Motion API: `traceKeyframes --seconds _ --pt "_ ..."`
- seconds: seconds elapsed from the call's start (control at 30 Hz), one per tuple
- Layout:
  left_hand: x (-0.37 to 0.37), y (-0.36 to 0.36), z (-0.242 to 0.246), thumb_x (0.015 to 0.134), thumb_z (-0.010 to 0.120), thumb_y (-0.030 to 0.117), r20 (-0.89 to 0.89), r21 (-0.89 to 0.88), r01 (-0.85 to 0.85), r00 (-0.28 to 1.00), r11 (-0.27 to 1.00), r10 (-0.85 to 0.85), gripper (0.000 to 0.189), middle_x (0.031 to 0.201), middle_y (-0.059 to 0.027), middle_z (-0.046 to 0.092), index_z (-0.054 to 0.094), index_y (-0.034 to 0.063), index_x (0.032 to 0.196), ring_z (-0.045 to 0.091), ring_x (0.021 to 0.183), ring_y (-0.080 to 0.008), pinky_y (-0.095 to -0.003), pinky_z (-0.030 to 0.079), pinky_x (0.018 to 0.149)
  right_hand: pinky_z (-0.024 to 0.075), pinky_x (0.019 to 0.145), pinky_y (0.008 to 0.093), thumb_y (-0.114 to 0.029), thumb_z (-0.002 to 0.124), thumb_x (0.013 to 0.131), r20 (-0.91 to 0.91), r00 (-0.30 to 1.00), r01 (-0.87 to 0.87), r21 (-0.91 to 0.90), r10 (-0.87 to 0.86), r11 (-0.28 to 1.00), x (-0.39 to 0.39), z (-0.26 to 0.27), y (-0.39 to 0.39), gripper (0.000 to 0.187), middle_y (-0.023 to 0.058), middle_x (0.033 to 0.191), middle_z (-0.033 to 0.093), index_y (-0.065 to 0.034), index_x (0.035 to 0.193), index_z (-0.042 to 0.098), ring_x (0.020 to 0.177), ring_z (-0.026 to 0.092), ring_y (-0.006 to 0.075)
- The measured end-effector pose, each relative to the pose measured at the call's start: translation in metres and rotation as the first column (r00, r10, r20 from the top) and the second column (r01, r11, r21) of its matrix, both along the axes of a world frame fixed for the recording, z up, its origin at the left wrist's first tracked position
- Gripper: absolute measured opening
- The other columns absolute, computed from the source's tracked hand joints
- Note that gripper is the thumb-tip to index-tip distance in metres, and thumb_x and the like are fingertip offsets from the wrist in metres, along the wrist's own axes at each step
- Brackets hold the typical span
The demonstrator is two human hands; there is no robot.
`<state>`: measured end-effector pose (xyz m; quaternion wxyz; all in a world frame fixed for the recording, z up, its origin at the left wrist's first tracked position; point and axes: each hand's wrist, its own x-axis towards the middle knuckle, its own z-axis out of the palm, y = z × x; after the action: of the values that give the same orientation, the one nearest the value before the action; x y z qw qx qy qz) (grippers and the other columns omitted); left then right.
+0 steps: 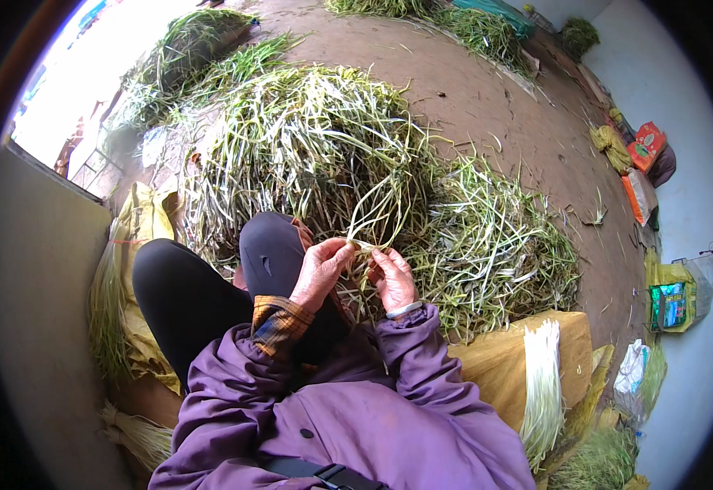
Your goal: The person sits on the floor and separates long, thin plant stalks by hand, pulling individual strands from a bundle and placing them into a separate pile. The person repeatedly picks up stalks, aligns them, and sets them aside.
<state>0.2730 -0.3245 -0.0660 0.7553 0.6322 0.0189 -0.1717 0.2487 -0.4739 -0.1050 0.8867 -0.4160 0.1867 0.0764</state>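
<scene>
Above my lap, my left hand (324,267) pinches one end of a few thin pale-green plant stalks (361,244) between thumb and fingertips. My right hand (393,280) pinches the same stalks a short way to the right, and their long leaves loop up beyond both hands. Just past my knees rises a large heap of long green and whitish stalks (307,135). A lower, tangled heap of greens (485,245) lies to its right. A bundle of white stalks (543,373) rests on a yellow-brown covered block (497,361) at my right side.
By the left wall (44,245) stand a tied bundle of long green stalks (108,300) and a yellow sack (145,214). Another pale bundle (139,432) lies lower left. More greens (197,43) lie farther off. Bags (644,147) and a wire basket (675,300) are along the right wall.
</scene>
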Motion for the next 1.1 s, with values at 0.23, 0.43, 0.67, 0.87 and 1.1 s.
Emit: traceKeyframes --seconds 0.23,0.43,0.67,0.87,1.1 --pt "0.01 0.016 0.018 0.087 0.057 0.026 -0.244 -0.341 -0.038 0.969 0.939 -0.05 0.022 0.087 0.0014 0.062 0.063 0.0071 0.098 0.057 0.081 -0.0075 -0.0231 0.044 0.075 0.0386 0.059 0.0146 -0.014 0.062 0.082 0.04 0.996 0.085 -0.303 -0.076 0.949 -0.006 -0.021 -0.033 0.011 -0.0064 0.077 0.057 -0.0078 0.091 0.062 0.066 0.049 0.0018" --pt "0.017 0.031 0.03 0.088 0.056 0.024 -0.192 -0.25 -0.09 0.981 0.964 0.041 0.023 0.085 0.0008 0.063 0.062 0.006 0.101 0.058 0.079 -0.0079 -0.0229 0.046 0.073 0.0379 0.065 0.0191 -0.011 0.064 0.08 0.242 0.964 0.245 -0.626 -0.115 0.74 0.001 -0.053 -0.1 0.01 -0.0045 0.075 0.056 -0.0054 0.088 0.061 0.067 0.046 0.0062" --pt "0.036 0.071 0.041 0.089 0.053 0.022 -0.15 -0.332 -0.223 0.972 0.917 0.182 0.025 0.082 0.001 0.062 0.061 0.0039 0.104 0.058 0.074 -0.0078 -0.0236 0.047 0.07 0.0432 0.078 0.0402 -0.026 0.069 0.072 -0.058 0.983 -0.099 -0.966 -0.172 -0.24 -0.012 -0.068 -0.192 0.04 0.0155 0.099 0.055 -0.0028 0.101 0.055 0.087 0.053 0.0313" --pt "0.038 0.071 0.039 0.091 0.049 0.021 -0.145 -0.393 -0.166 0.982 0.904 0.117 0.029 0.081 0.0012 0.059 0.056 0.0022 0.112 0.057 0.075 -0.0087 -0.0254 0.047 0.072 0.043 0.08 0.0374 -0.024 0.068 0.075 0.116 0.982 0.092 -0.983 0.147 0.16 0.005 -0.016 -0.1 0.039 0.0148 0.099 0.057 -0.0042 0.106 0.055 0.09 0.055 0.029" --pt "0.034 0.065 0.041 0.092 0.047 0.021 -0.072 -0.46 -0.066 0.997 0.886 0.036 0.03 0.082 -0.0013 0.061 0.054 0.0001 0.112 0.058 0.075 -0.0095 -0.026 0.047 0.074 0.0405 0.073 0.0216 -0.028 0.064 0.082 0.365 0.661 -0.093 -0.827 0.656 0.554 0.057 0.062 0.038 0.035 0.005 0.091 0.056 -0.003 0.106 0.059 0.08 0.05 0.0094"
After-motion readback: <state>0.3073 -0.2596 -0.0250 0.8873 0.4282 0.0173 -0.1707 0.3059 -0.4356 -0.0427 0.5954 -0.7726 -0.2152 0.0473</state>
